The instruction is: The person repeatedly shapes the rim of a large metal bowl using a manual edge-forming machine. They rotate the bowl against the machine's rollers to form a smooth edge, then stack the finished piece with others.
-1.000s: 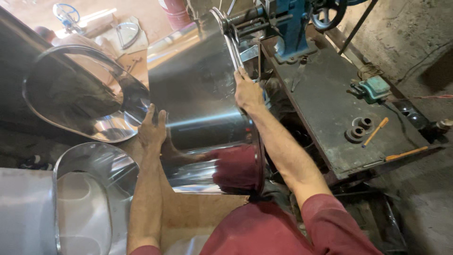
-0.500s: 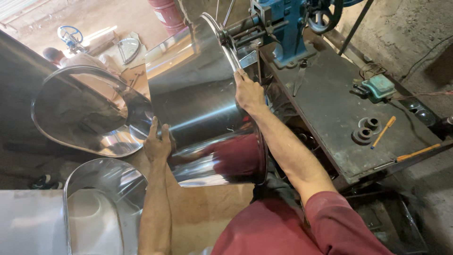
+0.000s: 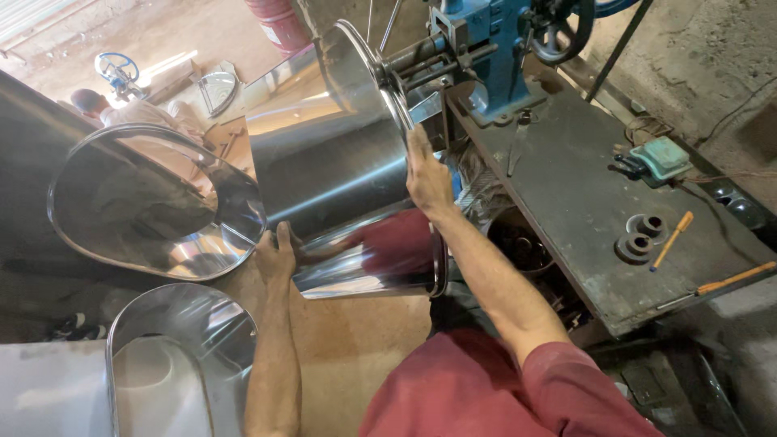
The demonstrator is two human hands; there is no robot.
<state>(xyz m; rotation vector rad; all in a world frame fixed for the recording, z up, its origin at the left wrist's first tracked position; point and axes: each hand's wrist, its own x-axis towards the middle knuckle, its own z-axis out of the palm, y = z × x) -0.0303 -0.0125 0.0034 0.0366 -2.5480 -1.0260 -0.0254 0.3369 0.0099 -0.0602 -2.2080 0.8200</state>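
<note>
1. At centre of the head view, steel drum [image 3: 332,162] lies tilted, its rim against the blue roller machine [image 3: 486,48].
2. Left hand [image 3: 277,255] flat, fingers spread, supporting the drum's underside.
3. Right hand [image 3: 425,174] open-palmed, pressed on the rim; neither hand clasps it.
4. Metal bench [image 3: 566,202] to the right.

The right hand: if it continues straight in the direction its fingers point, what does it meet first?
The right hand lies on the steel drum, fingers toward the far rim. Straight on, it would probably meet first the rollers of the blue machine gripping that rim, though depth is unclear.
</note>
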